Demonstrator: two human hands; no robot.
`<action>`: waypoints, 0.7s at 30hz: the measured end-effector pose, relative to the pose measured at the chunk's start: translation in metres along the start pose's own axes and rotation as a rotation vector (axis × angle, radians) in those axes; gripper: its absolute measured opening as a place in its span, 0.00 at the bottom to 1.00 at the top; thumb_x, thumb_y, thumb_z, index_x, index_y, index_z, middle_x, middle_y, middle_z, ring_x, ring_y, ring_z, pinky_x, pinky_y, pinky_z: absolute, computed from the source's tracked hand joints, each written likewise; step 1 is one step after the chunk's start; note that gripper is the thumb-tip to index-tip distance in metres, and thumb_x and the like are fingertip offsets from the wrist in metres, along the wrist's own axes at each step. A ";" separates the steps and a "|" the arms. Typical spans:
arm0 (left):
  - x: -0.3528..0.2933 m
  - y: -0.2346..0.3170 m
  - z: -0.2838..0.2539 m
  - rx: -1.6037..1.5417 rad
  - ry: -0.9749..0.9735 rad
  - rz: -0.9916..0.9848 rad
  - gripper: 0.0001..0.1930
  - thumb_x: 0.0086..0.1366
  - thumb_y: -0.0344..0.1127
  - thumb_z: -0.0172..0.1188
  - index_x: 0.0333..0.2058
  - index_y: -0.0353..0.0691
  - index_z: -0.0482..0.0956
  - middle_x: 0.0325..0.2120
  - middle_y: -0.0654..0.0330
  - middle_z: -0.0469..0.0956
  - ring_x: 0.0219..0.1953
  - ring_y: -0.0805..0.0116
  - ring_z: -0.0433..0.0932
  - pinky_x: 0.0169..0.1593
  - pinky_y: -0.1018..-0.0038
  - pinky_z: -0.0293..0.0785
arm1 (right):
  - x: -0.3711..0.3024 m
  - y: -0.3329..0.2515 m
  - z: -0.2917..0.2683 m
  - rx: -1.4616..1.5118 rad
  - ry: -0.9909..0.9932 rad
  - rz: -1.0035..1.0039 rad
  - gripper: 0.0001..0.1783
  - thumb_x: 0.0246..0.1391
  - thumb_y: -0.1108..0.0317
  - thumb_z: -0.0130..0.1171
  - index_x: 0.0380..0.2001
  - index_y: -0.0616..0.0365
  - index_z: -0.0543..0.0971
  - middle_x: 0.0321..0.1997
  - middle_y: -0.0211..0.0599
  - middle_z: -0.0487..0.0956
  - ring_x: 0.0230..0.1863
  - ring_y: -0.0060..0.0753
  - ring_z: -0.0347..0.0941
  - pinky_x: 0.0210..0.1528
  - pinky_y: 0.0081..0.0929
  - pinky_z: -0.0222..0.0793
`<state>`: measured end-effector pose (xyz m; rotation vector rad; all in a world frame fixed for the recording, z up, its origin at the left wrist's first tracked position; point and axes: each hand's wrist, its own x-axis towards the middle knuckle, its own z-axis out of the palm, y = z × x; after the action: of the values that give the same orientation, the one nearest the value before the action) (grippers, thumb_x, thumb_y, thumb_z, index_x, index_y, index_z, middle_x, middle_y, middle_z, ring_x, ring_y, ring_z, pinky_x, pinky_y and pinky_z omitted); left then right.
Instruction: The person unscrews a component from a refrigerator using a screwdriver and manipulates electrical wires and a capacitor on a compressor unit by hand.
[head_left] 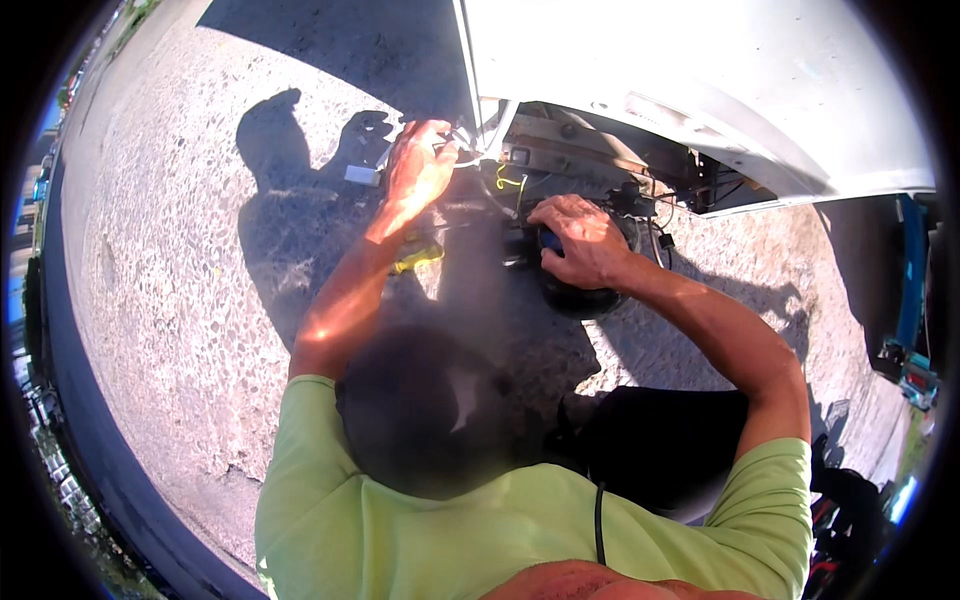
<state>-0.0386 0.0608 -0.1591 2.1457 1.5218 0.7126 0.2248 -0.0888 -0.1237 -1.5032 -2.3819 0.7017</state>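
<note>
The left hand (pixel 420 165) has its fingers curled in beside the edge of a smooth white metal cabinet (pixel 690 75), near a thin white wire (pixel 468 161); whether it grips anything, I cannot tell. The right hand (pixel 585 240) is half open, bent over a black, rounded motor (pixel 582 302) at the cabinet's underside; its palm hides much of the top, so how firmly it holds is unclear. A slim yellow-green wire (pixel 510 180) loops between the hands. On the rough, pebbly ground (pixel 170 230) lie a small white block (pixel 361 176) and a yellow object (pixel 418 260), hard to identify. A blurred dark round shape (pixel 420 410) covers the ground between the arms. The cabinet runs out of view above.
</note>
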 end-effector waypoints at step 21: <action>-0.089 -0.041 0.007 -1.294 -0.141 -0.201 0.10 0.65 0.25 0.65 0.42 0.38 0.75 0.46 0.54 0.78 0.45 0.67 0.83 0.47 0.71 0.82 | 0.025 0.005 -0.010 0.187 -0.043 0.115 0.19 0.56 0.56 0.63 0.45 0.58 0.82 0.48 0.46 0.82 0.54 0.51 0.78 0.59 0.44 0.73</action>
<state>-0.0890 -0.0106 -0.2037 1.0097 0.7542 1.0327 0.2219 -0.0618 -0.1185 -1.5684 -2.2026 0.9629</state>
